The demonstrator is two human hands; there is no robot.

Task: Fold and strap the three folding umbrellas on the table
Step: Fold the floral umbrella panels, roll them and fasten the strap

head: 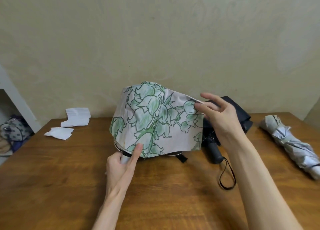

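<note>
The left hand (121, 165) comes up from the near edge of the table (69, 186) and wraps its curled fingers round the pale handle at the floral umbrella's (152, 118) lower left, with the forefinger held straight and laid against the canopy's bottom hem. The right hand (220, 115) reaches in at the floral umbrella's upper right, forearm slanting up from the near right; thumb and a fingertip pinch the canopy's right edge, and the other fingers fan out straight above it. The floral umbrella stands mid-table between the two hands, its canopy spread loose like a tent, the hem hanging just over the wood and a dark strap end poking out beneath. Just right of it, partly behind the right hand, lies the black umbrella (242, 120), loosely gathered, its handle pointing toward the person and its wrist loop (226, 176) trailing onto the wood. Farther right of the floral umbrella the silver umbrella (290, 143) lies roughly bundled (its lower end reaches close to the table's right edge). Left of the floral umbrella, toward the far edge, sit two small stacks of white papers (76, 117); beyond them, off the table's left side, a spotted bag (12, 131) shows. In front of the floral umbrella bare wood runs to the near edge between the forearms, and behind it rises a cream wall (155, 39).
</note>
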